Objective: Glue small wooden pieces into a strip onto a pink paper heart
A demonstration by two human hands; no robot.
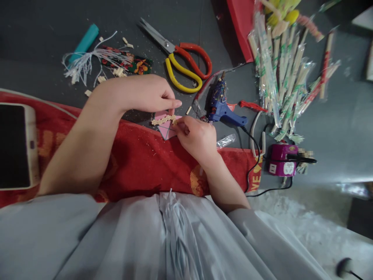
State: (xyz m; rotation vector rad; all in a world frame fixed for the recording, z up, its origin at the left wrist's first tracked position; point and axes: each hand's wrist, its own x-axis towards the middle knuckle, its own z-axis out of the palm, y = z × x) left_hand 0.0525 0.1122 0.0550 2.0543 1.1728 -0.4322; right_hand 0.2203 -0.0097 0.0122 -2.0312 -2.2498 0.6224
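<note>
A small pink piece (164,131) with dark lines on it lies at the front edge of the table, partly over the red cloth. Across it runs a row of small pale beige pieces (163,119). My left hand (159,95) is bent over its upper edge, fingers pressed together near the row; whatever they pinch is too small to make out. From the right, my right hand (198,136) pinches at the right end of the beige row, its fingertips on or beside the pink piece.
Scissors (175,52) lie open beyond my hands. A blue glue gun (223,107) with a black cord is to the right, near wrapped sticks (282,74) and a purple power adapter (282,160). A phone (34,147) rests on the red cloth (140,163). White strings (83,64) lie upper left.
</note>
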